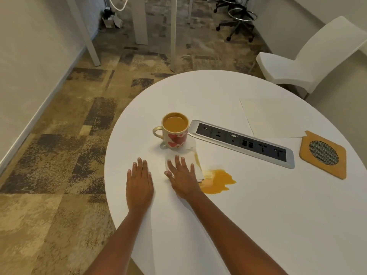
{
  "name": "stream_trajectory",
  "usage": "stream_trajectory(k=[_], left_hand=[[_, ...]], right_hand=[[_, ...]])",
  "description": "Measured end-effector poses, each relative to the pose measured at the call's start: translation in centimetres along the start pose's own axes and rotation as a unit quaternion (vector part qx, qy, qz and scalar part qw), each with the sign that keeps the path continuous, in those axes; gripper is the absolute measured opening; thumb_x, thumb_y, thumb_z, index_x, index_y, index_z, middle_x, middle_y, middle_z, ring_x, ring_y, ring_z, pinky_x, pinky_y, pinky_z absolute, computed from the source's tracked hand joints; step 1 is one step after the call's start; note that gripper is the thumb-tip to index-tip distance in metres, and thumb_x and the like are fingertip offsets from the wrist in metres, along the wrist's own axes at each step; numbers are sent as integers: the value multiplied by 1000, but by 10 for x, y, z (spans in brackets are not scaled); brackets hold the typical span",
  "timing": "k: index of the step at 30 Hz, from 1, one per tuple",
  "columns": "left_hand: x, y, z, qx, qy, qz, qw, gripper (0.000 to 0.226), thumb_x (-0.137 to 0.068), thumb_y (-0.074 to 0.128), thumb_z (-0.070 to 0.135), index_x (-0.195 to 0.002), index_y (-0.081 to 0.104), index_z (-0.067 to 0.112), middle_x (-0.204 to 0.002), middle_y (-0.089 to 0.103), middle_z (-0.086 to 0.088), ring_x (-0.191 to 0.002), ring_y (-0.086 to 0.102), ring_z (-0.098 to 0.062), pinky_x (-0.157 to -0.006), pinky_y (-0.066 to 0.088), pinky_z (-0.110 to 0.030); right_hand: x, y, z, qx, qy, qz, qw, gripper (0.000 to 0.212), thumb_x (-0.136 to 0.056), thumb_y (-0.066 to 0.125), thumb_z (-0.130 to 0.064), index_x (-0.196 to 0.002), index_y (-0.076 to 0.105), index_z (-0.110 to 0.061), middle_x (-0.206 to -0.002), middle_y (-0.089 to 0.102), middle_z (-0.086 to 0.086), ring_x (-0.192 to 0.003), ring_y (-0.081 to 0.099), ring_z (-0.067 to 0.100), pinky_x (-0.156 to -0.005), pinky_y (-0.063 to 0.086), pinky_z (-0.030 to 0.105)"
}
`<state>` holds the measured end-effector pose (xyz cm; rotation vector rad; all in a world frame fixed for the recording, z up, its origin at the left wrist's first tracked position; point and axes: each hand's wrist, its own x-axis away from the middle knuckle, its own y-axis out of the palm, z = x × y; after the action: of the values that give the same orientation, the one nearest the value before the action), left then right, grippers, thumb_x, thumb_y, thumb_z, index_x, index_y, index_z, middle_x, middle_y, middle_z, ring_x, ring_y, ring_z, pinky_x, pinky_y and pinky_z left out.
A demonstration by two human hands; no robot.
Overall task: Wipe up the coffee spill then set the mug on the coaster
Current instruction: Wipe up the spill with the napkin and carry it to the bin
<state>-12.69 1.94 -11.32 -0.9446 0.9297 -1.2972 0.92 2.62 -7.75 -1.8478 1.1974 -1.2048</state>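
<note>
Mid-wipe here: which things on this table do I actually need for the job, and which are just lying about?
Needed: coffee spill; napkin under the right hand; mug, full; coaster at the table's right side.

Lying about: power strip set in the table; paper sheet; white chair; left hand, flat on the table, holding nothing.

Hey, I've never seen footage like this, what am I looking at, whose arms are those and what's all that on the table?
This is one picture from a camera worn on a person's head, looking down at their own bare arms. No machine is involved. On the round white table stand a cream mug with red hearts, full of milky coffee, a grey socket strip, a white paper sheet and a square cork coaster. The left hand lies flat on the table. The right hand presses a white paper napkin beside the orange-brown coffee puddle. Nothing is gripped.
</note>
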Motion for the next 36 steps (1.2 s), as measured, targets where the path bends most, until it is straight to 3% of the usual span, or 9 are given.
stream_trajectory(k=[10,12,14,16,19,23,28,31,36], left_hand=[[18,9,13,-15,20,5,1000,50,-89,23,19,-126,46,-4,-132,51,-24,-121,50,-39,-99,39,-54],[22,10,16,-15,20,4,1000,50,-89,23,19,-127,45,-4,-133,50,-24,-121,49,-39,-99,39,-54],[26,11,19,-8,18,3,1000,51,-89,20,20,-129,43,-3,-135,47,-23,-124,46,-39,-102,36,-53],[30,13,22,-3,18,7,1000,52,-89,19,21,-130,42,-2,-137,46,-23,-126,44,-39,-104,33,-52],[34,14,24,-3,17,6,1000,53,-90,17,22,-131,40,-2,-139,43,-22,-128,41,-38,-106,31,-52],[37,14,25,-8,16,-1,1000,55,-90,15,23,-133,39,-1,-141,41,-22,-130,40,-38,-107,30,-50],[41,15,26,-4,22,-5,1000,57,-90,12,25,-134,37,-1,-142,39,-21,-132,37,-37,-109,27,-49],[41,15,26,-6,24,-9,1000,59,-89,10,26,-134,36,-2,-143,37,-21,-133,35,-37,-110,26,-49],[40,15,27,2,26,-7,1000,58,-89,10,25,-136,33,-2,-145,34,-21,-135,31,-36,-112,22,-48]], right_hand=[[22,-6,44,145,-223,-74,961,51,-100,24,-34,-147,13,-22,-158,6,0,-147,0,22,-117,-2,49],[25,-17,57,174,-254,-94,947,56,-95,12,-45,-147,16,-22,-158,9,0,-147,1,22,-117,0,48],[27,-28,69,202,-279,-108,933,79,-79,-8,-55,-147,17,-23,-158,12,-2,-147,1,21,-117,-1,45],[28,-37,81,223,-285,-122,924,80,-78,-9,-55,-146,17,-23,-158,11,-3,-147,0,20,-118,-1,42],[30,-49,97,223,-264,-135,929,63,-91,6,-50,-147,16,-22,-158,10,-4,-147,-1,20,-120,2,44],[41,-59,117,166,-207,-138,954,91,-69,-10,-62,-146,17,-23,-157,11,-5,-146,-2,15,-118,-1,35],[63,-56,138,-6,-75,-60,995,65,-89,5,-49,-144,24,-20,-157,15,-4,-141,3,3,-120,2,34],[72,-49,141,-93,-15,-18,995,43,-101,21,-24,-142,30,-19,-156,19,-3,-146,8,13,-117,2,31],[81,-30,119,-197,94,64,974,42,-101,23,-27,-142,32,-20,-156,18,3,-146,10,23,-117,3,37]])
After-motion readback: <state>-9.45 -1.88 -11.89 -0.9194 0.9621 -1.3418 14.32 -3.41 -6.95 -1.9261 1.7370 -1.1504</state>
